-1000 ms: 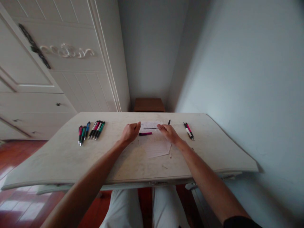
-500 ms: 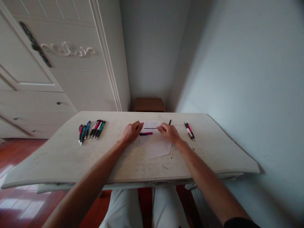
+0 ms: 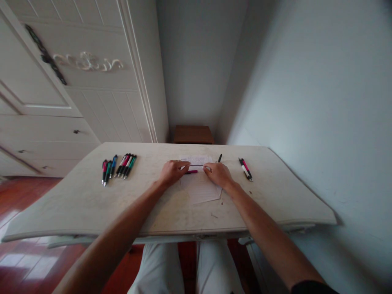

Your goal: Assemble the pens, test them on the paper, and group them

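A thin dark pen refill (image 3: 196,165) spans the gap between my two hands, lying crosswise above the paper. My left hand (image 3: 173,171) pinches its left end with thumb and fingers. At the other end, my right hand (image 3: 218,173) has closed its fingertips on it. Just below the refill, a pink pen barrel (image 3: 192,172) rests on the paper, its left end hidden by my left hand. Beyond my right knuckles a black pen part (image 3: 220,157) sticks up. Sheets of written paper (image 3: 203,190) lie under and between my hands.
On the left of the table (image 3: 76,204) several coloured pens (image 3: 126,165) lie in a row, beside another group of pens (image 3: 108,171). Pink, white and black pens (image 3: 246,169) are at the right. A wall (image 3: 321,122) borders the right edge; a white cabinet (image 3: 116,110) stands behind left.
My left hand has moved right and its fingers have come onto the refill's left end, partly covering the pink barrel. My right hand has barely moved and keeps its pinch.
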Motion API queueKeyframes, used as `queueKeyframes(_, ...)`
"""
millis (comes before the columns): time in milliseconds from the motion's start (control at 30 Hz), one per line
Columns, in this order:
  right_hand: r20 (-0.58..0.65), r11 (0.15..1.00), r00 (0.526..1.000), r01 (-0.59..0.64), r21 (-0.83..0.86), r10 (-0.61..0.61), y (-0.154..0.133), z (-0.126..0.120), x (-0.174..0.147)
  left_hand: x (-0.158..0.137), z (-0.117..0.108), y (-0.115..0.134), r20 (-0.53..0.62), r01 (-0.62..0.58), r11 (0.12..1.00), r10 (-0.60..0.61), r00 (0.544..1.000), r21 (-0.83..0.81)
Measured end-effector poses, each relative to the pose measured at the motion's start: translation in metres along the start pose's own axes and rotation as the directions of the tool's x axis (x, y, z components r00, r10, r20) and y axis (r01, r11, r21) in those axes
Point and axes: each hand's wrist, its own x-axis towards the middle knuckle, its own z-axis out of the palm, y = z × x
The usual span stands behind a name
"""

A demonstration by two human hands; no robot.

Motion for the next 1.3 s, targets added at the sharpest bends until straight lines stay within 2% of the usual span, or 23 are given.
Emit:
queueKeyframes(200, 0.008, 0.999, 1.0, 0.014, -0.043, -0.014, -0.002, 0.001, 0.0, 0.002, -0.001, -0.001, -0.104, 0.007, 0.998, 0.0, 0.995, 0.067)
queueKeyframes(333, 0.007, 0.999, 1.0, 0.015, -0.051, -0.015, -0.004, 0.0, 0.0, 0.003, -0.002, 0.001, -0.132, 0.038, 0.997, -0.029, 0.991, 0.068)
queueKeyframes(467, 0.009, 0.999, 1.0, 0.007, -0.053, -0.007, -0.006, -0.001, -0.001, 0.003, -0.002, 0.002, -0.132, 0.011, 0.999, -0.005, 0.991, 0.047)
queueKeyframes(567, -0.028, 1.0, 1.0, 0.003, -0.009, -0.003, -0.008, -0.002, -0.001, 0.003, -0.001, 0.001, -0.134, -0.004, 0.999, 0.009, 0.991, 0.038)
queueKeyframes(667, -0.084, 0.994, 0.996, 0.002, 0.109, 0.007, -0.009, 0.0, 0.0, 0.003, -0.002, 0.002, -0.123, -0.046, 0.999, 0.049, 0.991, 0.024)
queueKeyframes(767, -0.165, 0.943, 0.986, 0.054, 0.327, 0.0, -0.008, 0.004, 0.002, 0.002, -0.002, 0.003, -0.099, -0.121, 0.992, 0.118, 0.988, -0.023)
queueKeyframes(867, -0.266, 0.809, 0.963, 0.187, 0.557, -0.04, -0.009, 0.011, 0.004, 0.002, 0.002, 0.002, -0.081, -0.181, 0.978, 0.173, 0.982, -0.102)
queueKeyframes(933, -0.31, 0.727, 0.948, 0.261, 0.635, -0.069, -0.012, 0.014, 0.004, 0.002, 0.005, 0.0, -0.09, -0.217, 0.963, 0.205, 0.975, -0.157)
queueKeyframes(1033, -0.336, 0.675, 0.935, 0.319, 0.665, -0.11, -0.017, 0.015, 0.002, 0.002, 0.008, 0.0, -0.113, -0.275, 0.928, 0.254, 0.96, -0.252)
queueKeyframes(1133, -0.344, 0.678, 0.929, 0.339, 0.652, -0.134, -0.019, 0.014, 0.0, 0.002, 0.007, 0.004, -0.133, -0.303, 0.887, 0.273, 0.953, -0.348)
queueKeyframes(1200, -0.345, 0.683, 0.928, 0.345, 0.644, -0.143, -0.019, 0.014, 0.0, 0.002, 0.006, 0.008, -0.14, -0.286, 0.873, 0.25, 0.958, -0.395)
queueKeyframes(1300, -0.355, 0.676, 0.923, 0.357, 0.645, -0.149, -0.016, 0.014, 0.001, 0.003, 0.005, 0.012, -0.122, -0.188, 0.873, 0.148, 0.981, -0.45)
